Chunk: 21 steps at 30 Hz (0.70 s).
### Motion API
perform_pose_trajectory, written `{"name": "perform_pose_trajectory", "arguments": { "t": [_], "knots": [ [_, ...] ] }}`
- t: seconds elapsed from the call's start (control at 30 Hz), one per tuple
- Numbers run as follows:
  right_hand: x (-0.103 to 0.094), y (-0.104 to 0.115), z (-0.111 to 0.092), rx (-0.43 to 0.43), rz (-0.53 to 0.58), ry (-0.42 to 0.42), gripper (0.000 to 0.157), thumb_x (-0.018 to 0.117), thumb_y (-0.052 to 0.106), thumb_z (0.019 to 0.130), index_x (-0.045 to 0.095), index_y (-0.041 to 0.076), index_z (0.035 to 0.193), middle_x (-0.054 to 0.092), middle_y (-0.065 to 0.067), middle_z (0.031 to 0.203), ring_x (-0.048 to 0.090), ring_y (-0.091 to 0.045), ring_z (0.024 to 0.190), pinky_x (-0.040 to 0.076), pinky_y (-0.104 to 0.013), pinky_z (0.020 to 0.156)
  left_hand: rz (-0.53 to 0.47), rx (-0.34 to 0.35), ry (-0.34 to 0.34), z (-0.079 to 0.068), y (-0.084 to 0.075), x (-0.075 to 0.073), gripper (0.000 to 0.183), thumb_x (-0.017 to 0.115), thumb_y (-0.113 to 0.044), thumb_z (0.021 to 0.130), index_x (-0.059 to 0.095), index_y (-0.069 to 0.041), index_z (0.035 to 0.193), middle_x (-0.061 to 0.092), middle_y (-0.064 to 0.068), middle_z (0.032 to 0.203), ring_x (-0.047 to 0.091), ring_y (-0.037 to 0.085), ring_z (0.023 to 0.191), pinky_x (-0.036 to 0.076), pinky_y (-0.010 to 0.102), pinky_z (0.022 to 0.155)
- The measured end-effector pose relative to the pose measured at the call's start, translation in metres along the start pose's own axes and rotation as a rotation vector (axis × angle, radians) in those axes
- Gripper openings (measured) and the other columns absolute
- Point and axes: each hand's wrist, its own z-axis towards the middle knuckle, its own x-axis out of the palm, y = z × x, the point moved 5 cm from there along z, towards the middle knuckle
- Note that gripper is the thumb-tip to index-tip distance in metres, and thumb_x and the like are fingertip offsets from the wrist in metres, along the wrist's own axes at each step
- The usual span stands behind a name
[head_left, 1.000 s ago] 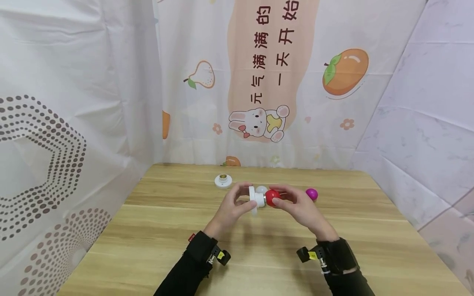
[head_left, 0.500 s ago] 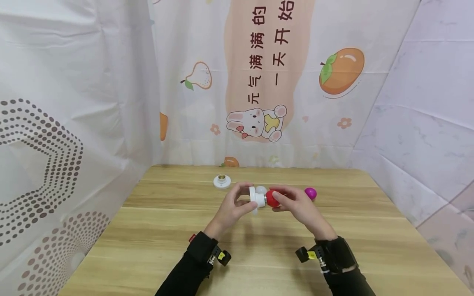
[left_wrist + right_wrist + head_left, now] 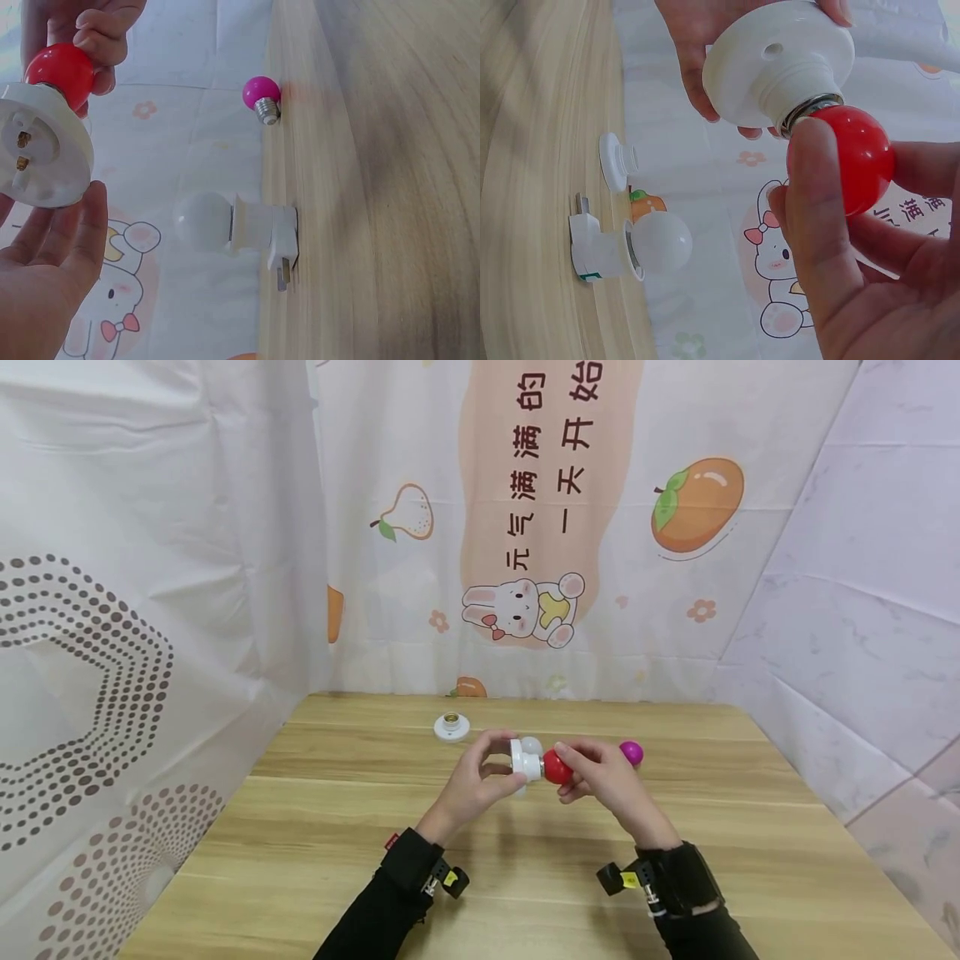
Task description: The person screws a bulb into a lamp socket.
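My left hand (image 3: 476, 785) grips a round white lamp socket (image 3: 739, 82) by its base, held sideways above the table. In my right hand (image 3: 611, 781) a red light bulb (image 3: 859, 157) is pinched between thumb and fingers. The bulb's metal base sits partly inside the socket's mouth, with a strip of thread showing in the right wrist view. Two brass contacts show on the socket's underside in the left wrist view. Behind the hands, a white bulb (image 3: 204, 223) stands in a white plug-in socket (image 3: 274, 232) on the table.
A magenta bulb (image 3: 632, 752) lies on the wooden table (image 3: 360, 827) to the right of my right hand. Another round white socket (image 3: 452, 727) rests at the back, left of the hands. A printed curtain (image 3: 405, 635) hangs behind the table.
My right thumb and fingers have shifted their hold around the red bulb, the thumb moving up over it. The bulb and socket stay joined at nearly the same place.
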Motion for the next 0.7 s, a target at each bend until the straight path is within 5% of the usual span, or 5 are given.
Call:
{"name": "perform_pose_trajectory", "arguments": {
  "t": [0.4, 0.53, 0.7],
  "knots": [
    [0.0021, -0.0006, 0.0000, 0.046, -0.029, -0.051, 0.057, 0.063, 0.046, 0.100, 0.066, -0.010, 0.112, 0.069, -0.016, 0.079, 0.067, -0.026, 0.059, 0.062, -0.039, 0.062, 0.019, 0.008, 0.011, -0.0014, -0.0014, -0.0011, 0.054, 0.072, -0.013, 0.091, 0.050, 0.004, 0.137, 0.053, 0.029, 0.131, 0.053, 0.037, 0.119, 0.054, 0.040, 0.094],
    [0.0028, -0.0017, 0.0007, 0.026, -0.006, -0.041, 0.056, 0.061, 0.044, 0.102, 0.065, -0.009, 0.117, 0.070, -0.020, 0.087, 0.069, -0.029, 0.066, 0.062, -0.040, 0.066, 0.019, 0.005, -0.006, -0.0018, -0.0015, -0.0022, 0.053, 0.071, -0.010, 0.091, 0.050, 0.004, 0.137, 0.053, 0.029, 0.131, 0.053, 0.035, 0.119, 0.054, 0.041, 0.094],
    [0.0009, 0.0012, -0.0011, -0.057, -0.020, 0.012, 0.052, 0.062, 0.035, 0.103, 0.056, -0.004, 0.136, 0.066, -0.024, 0.119, 0.071, -0.034, 0.088, 0.062, -0.041, 0.075, 0.027, -0.008, -0.042, -0.0028, -0.0020, -0.0047, 0.050, 0.069, -0.010, 0.092, 0.051, 0.002, 0.137, 0.054, 0.029, 0.129, 0.053, 0.036, 0.118, 0.054, 0.045, 0.094]
  ]
}}
